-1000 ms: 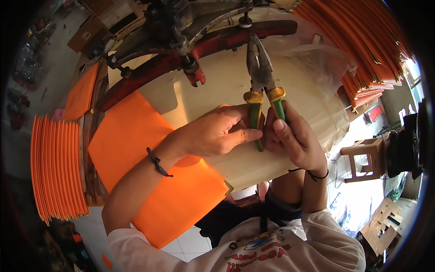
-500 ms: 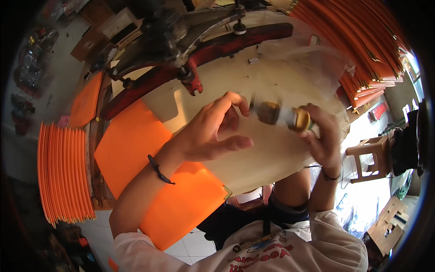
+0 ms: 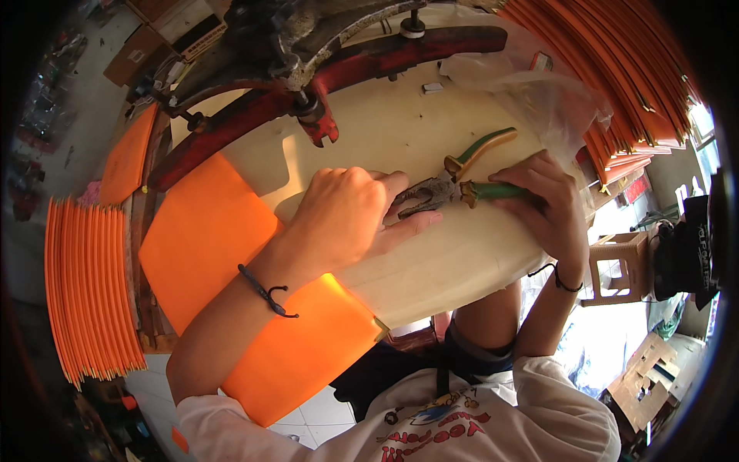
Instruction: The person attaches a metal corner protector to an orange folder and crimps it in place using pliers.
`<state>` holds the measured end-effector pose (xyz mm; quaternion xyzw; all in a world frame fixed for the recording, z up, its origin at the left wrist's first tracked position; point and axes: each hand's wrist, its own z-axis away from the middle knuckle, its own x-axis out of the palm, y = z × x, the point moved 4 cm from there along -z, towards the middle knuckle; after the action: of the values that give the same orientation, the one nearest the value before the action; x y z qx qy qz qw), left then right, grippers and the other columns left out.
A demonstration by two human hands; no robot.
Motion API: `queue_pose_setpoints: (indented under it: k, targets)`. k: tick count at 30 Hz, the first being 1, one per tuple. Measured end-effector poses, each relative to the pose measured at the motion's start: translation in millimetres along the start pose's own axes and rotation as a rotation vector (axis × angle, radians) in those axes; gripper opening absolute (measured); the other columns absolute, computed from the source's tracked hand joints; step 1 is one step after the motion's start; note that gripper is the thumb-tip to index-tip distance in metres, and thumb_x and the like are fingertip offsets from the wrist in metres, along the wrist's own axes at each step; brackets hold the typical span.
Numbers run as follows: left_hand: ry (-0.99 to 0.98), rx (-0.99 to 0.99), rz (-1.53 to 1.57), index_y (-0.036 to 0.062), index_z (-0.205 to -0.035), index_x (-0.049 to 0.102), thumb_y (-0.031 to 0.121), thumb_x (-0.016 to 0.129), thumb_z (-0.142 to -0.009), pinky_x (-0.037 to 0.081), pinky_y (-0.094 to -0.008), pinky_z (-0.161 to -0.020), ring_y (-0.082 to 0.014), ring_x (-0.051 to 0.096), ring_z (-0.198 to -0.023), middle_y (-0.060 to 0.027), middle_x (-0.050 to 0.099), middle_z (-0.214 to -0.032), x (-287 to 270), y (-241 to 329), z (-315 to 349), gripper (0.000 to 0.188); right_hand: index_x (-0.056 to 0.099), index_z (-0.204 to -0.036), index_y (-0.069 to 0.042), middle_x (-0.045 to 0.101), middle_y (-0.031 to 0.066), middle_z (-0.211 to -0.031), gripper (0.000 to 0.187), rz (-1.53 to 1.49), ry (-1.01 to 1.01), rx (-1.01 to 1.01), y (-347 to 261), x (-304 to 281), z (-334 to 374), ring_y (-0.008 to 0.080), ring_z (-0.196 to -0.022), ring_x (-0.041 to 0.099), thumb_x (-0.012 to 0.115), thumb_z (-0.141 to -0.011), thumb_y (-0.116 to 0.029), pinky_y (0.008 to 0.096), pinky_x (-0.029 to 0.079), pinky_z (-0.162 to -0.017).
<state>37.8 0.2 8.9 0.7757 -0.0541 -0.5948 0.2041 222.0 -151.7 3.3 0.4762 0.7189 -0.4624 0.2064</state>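
Note:
A pair of combination pliers (image 3: 431, 192) with green and yellow handles lies spread over the pale board (image 3: 431, 285). Its lower handle is in the grip of my right hand (image 3: 548, 204), while the upper one sticks out free. The jaws gape toward my left hand (image 3: 342, 219), whose fingers are curled and whose thumb reaches along just below them. Whatever the left fingers pinch, if anything, is hidden behind the hand. Under my left forearm are orange sheets or folders (image 3: 308, 346), one with a metal corner at its tip.
A red and black metal machine frame (image 3: 323, 77) spans the far side of the board. Stacks of orange folders stand at left (image 3: 92, 292) and far right (image 3: 608, 77). Clear plastic film (image 3: 531, 92) lies at the back right; a brown stool (image 3: 616, 269) stands beyond.
The pliers, blurred in motion before, have come to rest with handles spread. My left hand has turned over toward their jaws, and its fingers have curled. The view has shifted slightly.

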Motion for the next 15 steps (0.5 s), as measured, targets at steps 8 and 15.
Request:
queue_pose_setpoints:
  k: [8, 15]
  targets:
    - [0.021, -0.016, -0.055, -0.0031, -0.071, 0.064, 0.053, 0.069, -0.081, 0.047, -0.0405, -0.053, -0.0361, 0.055, -0.05, -0.0183, 0.053, -0.054, -0.3, 2.2, -0.7, 0.057, 0.07, -0.095, -0.005, 0.063, 0.0074, -0.1, 0.037, -0.055, 0.037, 0.082, 1.9, -5.0, -0.9, 0.0264, -0.099, 0.058, 0.083, -0.061, -0.012, 0.0367, 0.047, -0.086]
    - [0.067, 0.054, -0.112, -0.0022, -0.064, 0.058, 0.053, 0.069, -0.081, 0.043, -0.0413, -0.05, -0.0351, 0.052, -0.047, -0.017, 0.049, -0.051, -2.4, 5.6, 1.1, 0.059, 0.061, -0.12, -0.008, 0.055, 0.0111, -0.128, 0.071, -0.063, 0.098, 0.082, 3.4, -1.6, -2.8, 0.0306, -0.121, 0.051, 0.088, -0.055, -0.021, 0.04, 0.042, -0.1]
